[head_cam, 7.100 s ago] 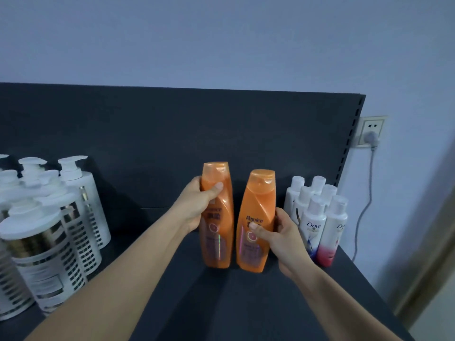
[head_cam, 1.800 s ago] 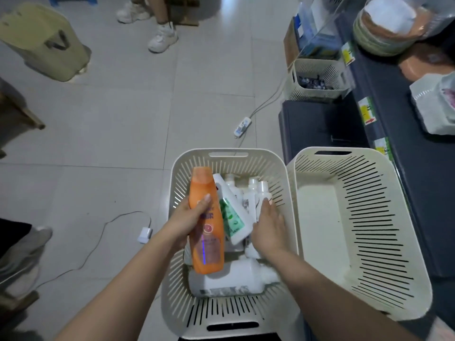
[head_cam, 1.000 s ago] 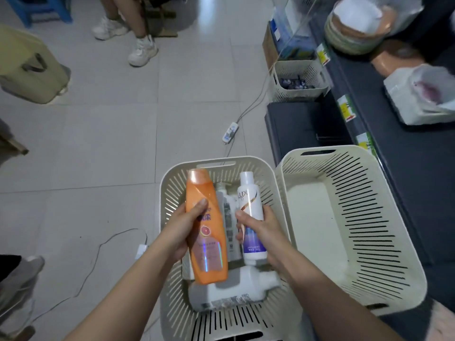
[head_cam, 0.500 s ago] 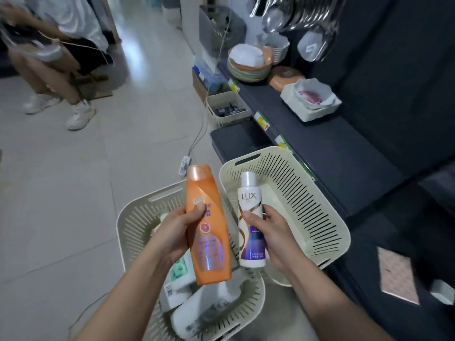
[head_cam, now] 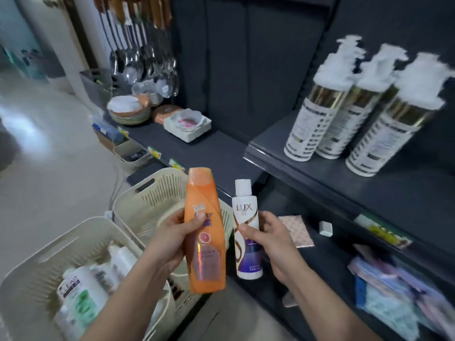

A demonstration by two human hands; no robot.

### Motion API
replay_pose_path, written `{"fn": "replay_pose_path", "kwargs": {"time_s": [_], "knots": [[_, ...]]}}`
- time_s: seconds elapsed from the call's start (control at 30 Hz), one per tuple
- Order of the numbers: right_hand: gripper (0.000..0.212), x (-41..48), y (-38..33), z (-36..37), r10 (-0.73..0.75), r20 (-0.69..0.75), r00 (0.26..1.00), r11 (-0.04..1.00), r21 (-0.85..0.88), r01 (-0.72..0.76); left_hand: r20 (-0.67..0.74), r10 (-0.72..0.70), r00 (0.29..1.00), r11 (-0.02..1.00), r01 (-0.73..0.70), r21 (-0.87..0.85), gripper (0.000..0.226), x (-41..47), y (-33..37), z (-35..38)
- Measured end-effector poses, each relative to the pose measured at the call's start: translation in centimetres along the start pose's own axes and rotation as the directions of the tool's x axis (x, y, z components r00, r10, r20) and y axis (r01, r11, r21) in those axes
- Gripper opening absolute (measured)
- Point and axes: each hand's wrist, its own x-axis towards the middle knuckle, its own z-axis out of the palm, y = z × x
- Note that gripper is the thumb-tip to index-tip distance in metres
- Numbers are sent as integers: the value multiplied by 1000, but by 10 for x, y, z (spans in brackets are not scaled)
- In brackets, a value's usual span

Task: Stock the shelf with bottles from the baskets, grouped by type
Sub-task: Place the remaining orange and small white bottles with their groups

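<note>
The left hand [head_cam: 170, 239] is closed around the orange bottle [head_cam: 205, 232], with the thumb lying across the label and the fingers behind, so the bottle stands nearly upright with its cap to 12 o'clock. The right hand [head_cam: 273, 242] is closed on the white bottle [head_cam: 247, 232] (the label reads LUX), the thumb on its front and the fingers curled behind it; this bottle is also upright. The two bottles are just beside each other and do not touch, the white one at 3 o'clock of the orange one. Both are held in the air, above the baskets. At 8 o'clock of the hands, the near basket [head_cam: 49, 254] has several white bottles [head_cam: 81, 291] lying in it. The far basket [head_cam: 147, 200], touching the first one, is at 11 o'clock of the hands, and I see no bottle inside it. At 2 o'clock, well apart from the hands, is the dark shelf [head_cam: 307, 158], and three white pump bottles [head_cam: 349, 114] stand on it close together, a little blurred. Ladles [head_cam: 145, 57] hang at 11 o'clock, far behind.
</note>
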Motion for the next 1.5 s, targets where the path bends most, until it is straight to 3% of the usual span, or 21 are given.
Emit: {"fn": "replay_pose_path", "kwargs": {"time_s": [0.3, 0.43, 0.5, 0.83, 1.2, 1.4, 1.5], "knots": [[38, -88, -34, -150, -139, -220, 966, 988, 33, 150, 197, -56, 979, 991, 32, 127, 43, -37, -35, 160], [39, -125, -49, -208, -200, -292, 935, 976, 18, 215, 304, -62, 951, 986, 11, 167, 24, -50, -48, 228], [42, -140, -57, -233, -233, -328, 916, 968, 10, 250, 354, -70, 932, 982, 1, 190, 29, -55, -52, 259], [38, -190, -92, -335, -337, -529, 779, 930, -56, 364, 585, -100, 805, 970, -53, 239, 30, -62, -61, 404], [36, -190, -114, -448, -418, -692, 588, 887, -170, 429, 728, -115, 676, 966, -94, 240, 52, -16, -93, 536], [31, -193, -104, -495, -442, -763, 471, 881, -270, 389, 739, -82, 668, 962, -140, 233, 41, 15, -117, 584], [29, -197, -99, -516, -433, -783, 446, 889, -290, 355, 723, -90, 685, 966, -118, 232, 45, 25, -126, 601]]}}
